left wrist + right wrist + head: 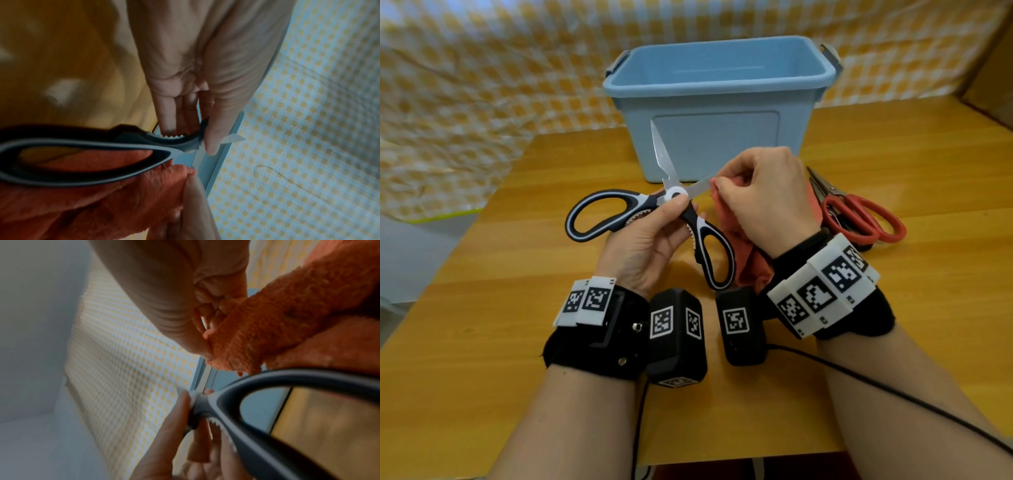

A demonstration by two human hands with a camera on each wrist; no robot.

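at frame centre my left hand (643,246) pinches the open black-and-white scissors (670,192) at the pivot; my right hand (767,198) grips an orange cloth (744,257) on one blade, above the surface (517,308).

Box (722,137) behind the scissors (671,194); spare scissors (837,201) right (on table (517,308)).

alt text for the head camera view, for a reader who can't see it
Two hands over a wooden table work on open black-and-white scissors: the left hand grips them near the pivot, the right hand pinches an orange cloth round one blade. A lidless blue bin stands behind and red-handled scissors lie to the right.
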